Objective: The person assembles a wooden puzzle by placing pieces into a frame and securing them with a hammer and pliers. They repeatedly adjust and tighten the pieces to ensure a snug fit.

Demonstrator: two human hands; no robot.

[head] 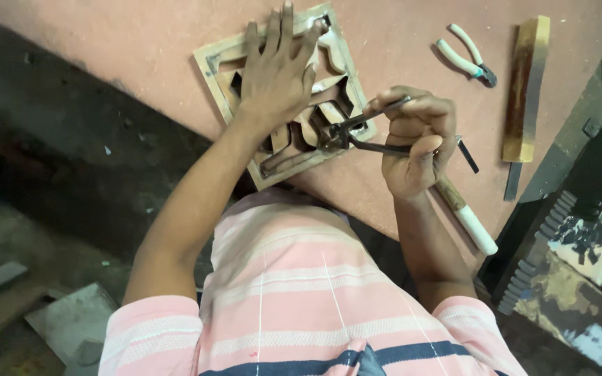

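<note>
My left hand flat, fingers spread, pressing wooden fretwork frame at desk near edge. My right hand grip clamped on dark pliers, jaws biting frame's inner edge. White-handled pliers, wooden block toward desk's right edge.

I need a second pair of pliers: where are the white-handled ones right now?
In the head view, the white-handled pliers lie on the pinkish table at upper right, between the right hand and the wooden block.
</note>
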